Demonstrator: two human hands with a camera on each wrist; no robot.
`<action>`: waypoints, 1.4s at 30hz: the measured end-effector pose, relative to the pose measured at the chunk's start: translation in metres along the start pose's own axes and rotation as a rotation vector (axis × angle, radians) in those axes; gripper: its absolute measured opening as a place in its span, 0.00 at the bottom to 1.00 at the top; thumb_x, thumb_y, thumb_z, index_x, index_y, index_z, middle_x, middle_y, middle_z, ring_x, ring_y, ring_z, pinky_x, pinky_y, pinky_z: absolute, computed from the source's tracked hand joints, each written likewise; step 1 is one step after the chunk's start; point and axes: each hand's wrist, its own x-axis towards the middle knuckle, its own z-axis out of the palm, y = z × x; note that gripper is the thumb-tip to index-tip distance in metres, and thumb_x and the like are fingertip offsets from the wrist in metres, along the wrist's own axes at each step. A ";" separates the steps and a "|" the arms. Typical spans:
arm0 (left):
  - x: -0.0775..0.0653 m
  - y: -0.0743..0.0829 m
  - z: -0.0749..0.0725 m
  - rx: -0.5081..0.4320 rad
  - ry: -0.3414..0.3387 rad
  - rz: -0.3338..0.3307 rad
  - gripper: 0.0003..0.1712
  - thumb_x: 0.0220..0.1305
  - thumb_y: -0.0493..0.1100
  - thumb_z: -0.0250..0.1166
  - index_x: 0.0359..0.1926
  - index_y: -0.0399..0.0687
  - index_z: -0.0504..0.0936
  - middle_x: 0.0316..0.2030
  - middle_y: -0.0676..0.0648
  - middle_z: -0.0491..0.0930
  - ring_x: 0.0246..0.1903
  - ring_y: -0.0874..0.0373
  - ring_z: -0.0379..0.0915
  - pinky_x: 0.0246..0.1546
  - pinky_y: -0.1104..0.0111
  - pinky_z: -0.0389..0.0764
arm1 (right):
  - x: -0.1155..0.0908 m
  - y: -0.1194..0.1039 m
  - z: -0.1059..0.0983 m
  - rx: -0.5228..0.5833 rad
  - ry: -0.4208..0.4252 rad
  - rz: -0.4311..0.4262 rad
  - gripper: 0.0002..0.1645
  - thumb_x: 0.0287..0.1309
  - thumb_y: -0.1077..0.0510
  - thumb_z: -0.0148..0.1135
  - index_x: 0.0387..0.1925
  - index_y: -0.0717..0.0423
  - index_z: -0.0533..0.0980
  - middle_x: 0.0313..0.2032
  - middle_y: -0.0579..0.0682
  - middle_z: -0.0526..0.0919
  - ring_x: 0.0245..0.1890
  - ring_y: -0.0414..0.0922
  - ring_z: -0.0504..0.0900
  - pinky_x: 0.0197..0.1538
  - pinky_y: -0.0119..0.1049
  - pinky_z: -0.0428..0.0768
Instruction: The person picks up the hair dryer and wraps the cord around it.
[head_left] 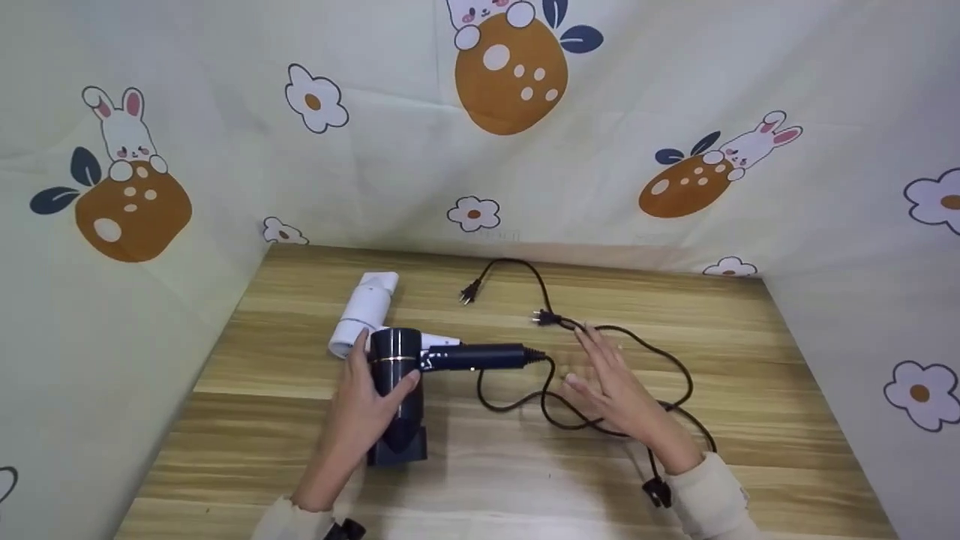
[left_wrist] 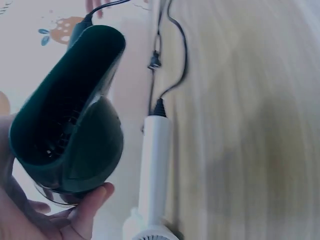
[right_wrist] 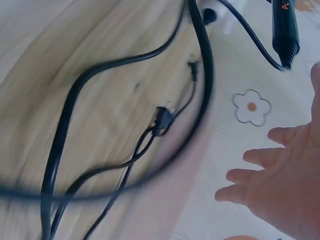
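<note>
My left hand grips the barrel of a dark hair dryer, thumb on one side and fingers on the other. Its handle points right, and the flat nozzle faces me. In the left wrist view the hollow nozzle shows a grille inside. Behind it lies a white hair dryer, its handle partly covered by the dark one. To the right, my right hand is held over the black cords with fingers spread and extended. No object is in its palm in the right wrist view.
Two black plugs lie toward the back of the wooden table: one plug farther left, the other plug near my right fingertips. Looped cord runs across the right half. A patterned cloth hangs behind and along both sides.
</note>
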 end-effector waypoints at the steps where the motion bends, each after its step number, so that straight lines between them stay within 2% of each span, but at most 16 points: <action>1: -0.001 0.003 -0.001 -0.019 0.013 0.002 0.58 0.53 0.66 0.63 0.72 0.46 0.41 0.68 0.32 0.52 0.66 0.37 0.52 0.63 0.43 0.58 | -0.001 -0.002 -0.001 0.057 -0.002 0.010 0.40 0.65 0.46 0.51 0.71 0.52 0.48 0.72 0.56 0.47 0.70 0.61 0.46 0.66 0.64 0.50; 3: -0.002 0.010 -0.001 -0.069 0.050 0.004 0.58 0.51 0.64 0.65 0.72 0.46 0.44 0.66 0.33 0.56 0.65 0.39 0.55 0.63 0.44 0.60 | -0.003 -0.006 -0.002 0.186 -0.007 0.024 0.36 0.67 0.49 0.48 0.71 0.51 0.48 0.70 0.56 0.53 0.69 0.59 0.53 0.65 0.62 0.56; 5: -0.004 0.017 -0.001 -0.128 0.093 0.006 0.56 0.49 0.62 0.68 0.71 0.48 0.47 0.64 0.34 0.61 0.63 0.41 0.59 0.61 0.46 0.62 | -0.005 -0.010 -0.003 0.323 -0.011 0.028 0.33 0.69 0.51 0.45 0.71 0.51 0.50 0.68 0.56 0.60 0.67 0.55 0.60 0.65 0.54 0.62; 7: -0.004 0.023 0.000 -0.190 0.141 0.008 0.55 0.47 0.58 0.71 0.70 0.48 0.51 0.62 0.35 0.64 0.61 0.42 0.62 0.59 0.47 0.66 | -0.007 -0.015 -0.002 0.469 -0.010 -0.012 0.30 0.70 0.55 0.43 0.70 0.56 0.52 0.64 0.60 0.66 0.62 0.52 0.69 0.63 0.43 0.68; 10: -0.005 0.030 0.001 -0.298 0.187 0.005 0.53 0.47 0.53 0.73 0.70 0.47 0.54 0.62 0.37 0.64 0.59 0.44 0.64 0.58 0.51 0.68 | -0.009 -0.023 0.002 0.690 -0.001 -0.135 0.26 0.70 0.62 0.39 0.66 0.67 0.52 0.55 0.71 0.71 0.53 0.50 0.77 0.59 0.32 0.72; 12: -0.005 0.034 0.003 -0.370 0.195 -0.012 0.52 0.47 0.50 0.73 0.69 0.46 0.55 0.61 0.37 0.67 0.55 0.45 0.68 0.55 0.54 0.71 | -0.009 -0.028 0.005 0.808 0.019 -0.217 0.24 0.70 0.66 0.37 0.63 0.73 0.53 0.48 0.77 0.72 0.46 0.51 0.81 0.55 0.33 0.75; 14: -0.005 0.038 0.004 -0.443 0.186 -0.038 0.49 0.48 0.47 0.72 0.69 0.45 0.57 0.58 0.37 0.71 0.49 0.47 0.72 0.51 0.59 0.73 | -0.009 -0.033 0.007 0.884 0.063 -0.246 0.21 0.69 0.67 0.37 0.60 0.75 0.56 0.41 0.77 0.74 0.40 0.50 0.83 0.51 0.38 0.79; 17: -0.005 0.042 0.006 -0.550 0.151 -0.080 0.45 0.50 0.45 0.70 0.67 0.44 0.59 0.52 0.38 0.74 0.41 0.51 0.74 0.44 0.65 0.75 | -0.009 -0.041 0.010 0.930 0.140 -0.172 0.18 0.70 0.65 0.38 0.57 0.71 0.60 0.33 0.66 0.76 0.30 0.46 0.82 0.38 0.43 0.83; 20: -0.006 0.045 0.010 -0.650 0.103 -0.105 0.44 0.51 0.42 0.69 0.67 0.47 0.57 0.51 0.39 0.72 0.40 0.54 0.74 0.43 0.67 0.76 | -0.009 -0.045 0.014 0.907 0.194 -0.077 0.18 0.70 0.62 0.39 0.56 0.69 0.61 0.27 0.55 0.73 0.19 0.40 0.76 0.20 0.38 0.80; 23: -0.008 0.045 0.013 -0.715 0.060 -0.102 0.46 0.51 0.39 0.69 0.67 0.50 0.53 0.51 0.39 0.70 0.41 0.55 0.73 0.43 0.65 0.76 | -0.009 -0.047 0.018 0.810 0.229 -0.049 0.18 0.71 0.62 0.38 0.55 0.71 0.61 0.23 0.56 0.69 0.14 0.35 0.66 0.11 0.30 0.68; 26: -0.010 0.045 0.015 -0.708 0.036 -0.079 0.48 0.50 0.39 0.70 0.66 0.52 0.50 0.49 0.39 0.70 0.40 0.54 0.74 0.44 0.64 0.77 | -0.008 -0.048 0.021 0.717 0.259 -0.049 0.16 0.70 0.63 0.37 0.53 0.71 0.62 0.21 0.59 0.67 0.13 0.32 0.61 0.12 0.26 0.61; 30: -0.014 0.046 0.018 -0.670 0.010 -0.055 0.49 0.49 0.40 0.70 0.64 0.51 0.48 0.46 0.38 0.69 0.38 0.53 0.75 0.44 0.64 0.76 | -0.008 -0.050 0.023 0.696 0.289 -0.028 0.14 0.70 0.65 0.36 0.51 0.70 0.63 0.21 0.60 0.67 0.14 0.32 0.61 0.14 0.25 0.62; 35: -0.017 0.050 0.019 -0.689 0.001 -0.051 0.49 0.48 0.40 0.70 0.64 0.51 0.47 0.46 0.38 0.70 0.37 0.53 0.76 0.44 0.64 0.77 | -0.007 -0.056 0.022 0.633 0.288 0.028 0.14 0.70 0.64 0.36 0.48 0.67 0.66 0.19 0.58 0.69 0.15 0.33 0.62 0.18 0.24 0.63; 39: -0.018 0.052 0.018 -0.699 0.003 -0.043 0.49 0.49 0.39 0.70 0.64 0.50 0.47 0.46 0.38 0.70 0.37 0.53 0.76 0.43 0.64 0.77 | -0.006 -0.055 0.024 0.476 0.281 0.071 0.14 0.71 0.60 0.37 0.45 0.63 0.69 0.18 0.50 0.69 0.17 0.33 0.64 0.21 0.26 0.67; 42: -0.018 0.051 0.017 -0.699 0.010 -0.040 0.48 0.49 0.39 0.70 0.64 0.49 0.47 0.46 0.38 0.70 0.37 0.53 0.76 0.42 0.64 0.78 | -0.006 -0.057 0.023 0.286 0.279 0.087 0.13 0.71 0.59 0.39 0.42 0.62 0.70 0.18 0.44 0.68 0.18 0.32 0.64 0.23 0.27 0.69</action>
